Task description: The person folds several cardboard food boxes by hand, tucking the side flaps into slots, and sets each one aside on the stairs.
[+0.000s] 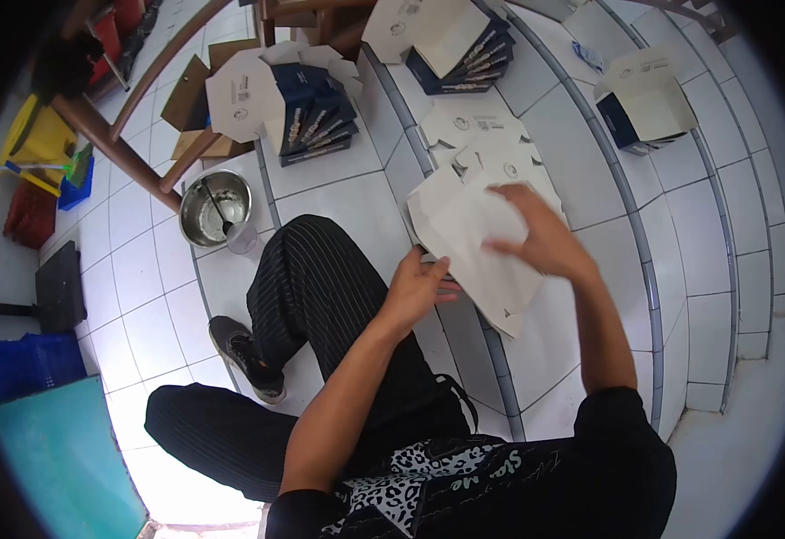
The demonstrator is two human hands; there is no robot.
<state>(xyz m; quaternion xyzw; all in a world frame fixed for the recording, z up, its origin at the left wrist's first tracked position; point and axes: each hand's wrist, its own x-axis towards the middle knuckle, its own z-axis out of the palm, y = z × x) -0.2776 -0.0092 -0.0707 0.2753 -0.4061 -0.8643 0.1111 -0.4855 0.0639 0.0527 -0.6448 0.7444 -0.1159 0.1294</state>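
Observation:
A flat white cardboard box blank (473,220) lies on the tiled step to my right, with more flattened blanks (478,126) just beyond it. My left hand (417,289) is at its near left edge, thumb and fingers closed on the cardboard. Over the upper right part of the same blank, my right hand (543,235) is spread, thumb and fingers apart, slightly blurred, with nothing gripped.
Stacked navy-and-white boxes (316,112) and another stack (464,58) stand ahead on the steps. One half-open box (644,103) sits on a step at right. A metal bowl (215,208) with a utensil and a clear plastic cup (242,237) are beyond my knee.

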